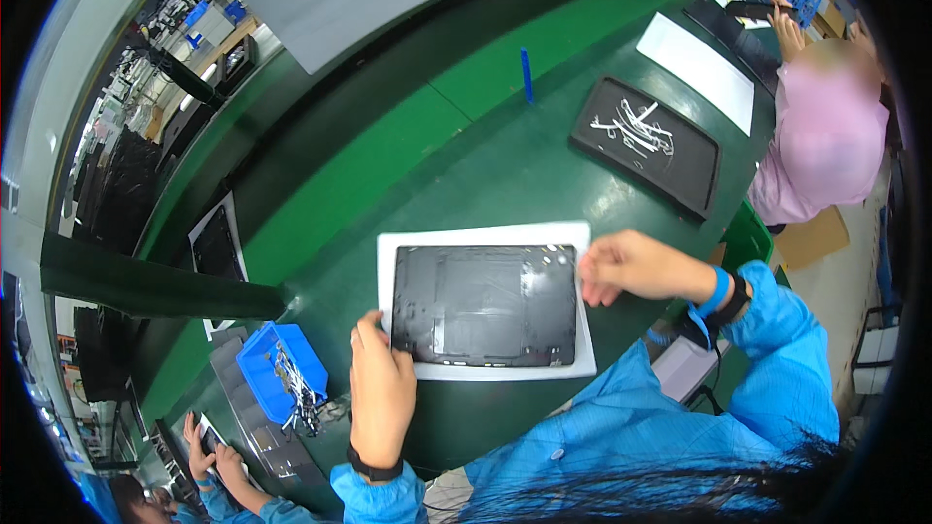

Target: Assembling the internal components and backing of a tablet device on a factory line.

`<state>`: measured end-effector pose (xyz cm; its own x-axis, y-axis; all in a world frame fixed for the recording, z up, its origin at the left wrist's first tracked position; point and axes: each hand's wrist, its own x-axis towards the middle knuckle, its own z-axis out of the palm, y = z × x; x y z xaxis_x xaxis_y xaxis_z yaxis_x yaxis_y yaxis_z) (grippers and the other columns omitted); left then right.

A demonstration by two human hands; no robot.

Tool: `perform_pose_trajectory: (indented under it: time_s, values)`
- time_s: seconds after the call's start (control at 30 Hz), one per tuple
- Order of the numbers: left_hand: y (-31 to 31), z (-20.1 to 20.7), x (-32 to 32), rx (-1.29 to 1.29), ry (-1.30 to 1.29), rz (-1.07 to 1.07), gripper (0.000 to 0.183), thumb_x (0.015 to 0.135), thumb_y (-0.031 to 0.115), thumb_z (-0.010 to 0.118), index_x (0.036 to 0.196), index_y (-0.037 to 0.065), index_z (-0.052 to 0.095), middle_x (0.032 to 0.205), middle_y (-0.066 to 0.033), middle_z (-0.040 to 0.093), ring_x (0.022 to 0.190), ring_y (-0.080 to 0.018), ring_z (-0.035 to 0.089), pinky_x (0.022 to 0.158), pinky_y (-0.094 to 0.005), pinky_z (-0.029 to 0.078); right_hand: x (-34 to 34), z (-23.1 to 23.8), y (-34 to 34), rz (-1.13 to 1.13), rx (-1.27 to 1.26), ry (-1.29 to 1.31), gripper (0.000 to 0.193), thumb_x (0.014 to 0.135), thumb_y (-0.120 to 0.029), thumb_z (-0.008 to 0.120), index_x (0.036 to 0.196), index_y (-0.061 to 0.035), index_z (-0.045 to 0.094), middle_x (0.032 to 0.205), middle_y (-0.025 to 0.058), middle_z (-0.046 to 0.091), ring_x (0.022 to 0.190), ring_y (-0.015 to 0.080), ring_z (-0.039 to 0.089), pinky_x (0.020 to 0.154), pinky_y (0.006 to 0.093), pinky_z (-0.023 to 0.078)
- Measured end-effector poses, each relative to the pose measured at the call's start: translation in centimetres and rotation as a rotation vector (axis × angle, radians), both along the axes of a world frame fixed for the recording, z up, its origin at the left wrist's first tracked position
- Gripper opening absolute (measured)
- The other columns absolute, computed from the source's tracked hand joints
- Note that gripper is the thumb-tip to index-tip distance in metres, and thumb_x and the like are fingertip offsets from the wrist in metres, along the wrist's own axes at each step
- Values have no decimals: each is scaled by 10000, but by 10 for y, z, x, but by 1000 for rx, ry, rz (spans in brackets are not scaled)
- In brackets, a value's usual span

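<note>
A dark grey rectangular panel [483,303] lies flat on a white sheet [482,238] on the green bench. My left hand [381,393] rests at the panel's near left corner, its fingers touching the panel's edge and the sheet. At the far right corner my right hand [636,267] has its fingertips pinched on the panel's glossy film. Both sleeves are blue, and a blue strap circles my right wrist.
A black tray [649,147] holding white strips lies further right on the green bench [388,150]. A blue bin [280,369] of small parts sits to the left. A person in pink [825,136] works at the right; another person's hands [209,451] show lower left.
</note>
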<state>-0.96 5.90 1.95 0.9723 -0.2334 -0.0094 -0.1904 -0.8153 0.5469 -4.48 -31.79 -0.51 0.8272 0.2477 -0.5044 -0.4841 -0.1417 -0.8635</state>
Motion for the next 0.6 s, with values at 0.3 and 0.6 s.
perform_pose_trajectory:
  time_s: [0.3,0.6]
  values:
    - [-2,-36,-121,-783,545,-16,219,922,-94,729,1100,-19,626,1185,-107,597,1064,-180,682,941,-299,599,132,8,33,144,-103,-401,363,1018,-190,697,1279,49,614,1137,124,741,1052,182,699,940,322,559]
    - [-76,8,-109,-659,339,-200,355,855,31,826,1187,55,702,1239,-145,585,1125,-282,664,958,-352,562,77,30,33,268,-653,-529,381,1002,-355,671,967,18,742,814,230,729,752,376,715,724,459,566]
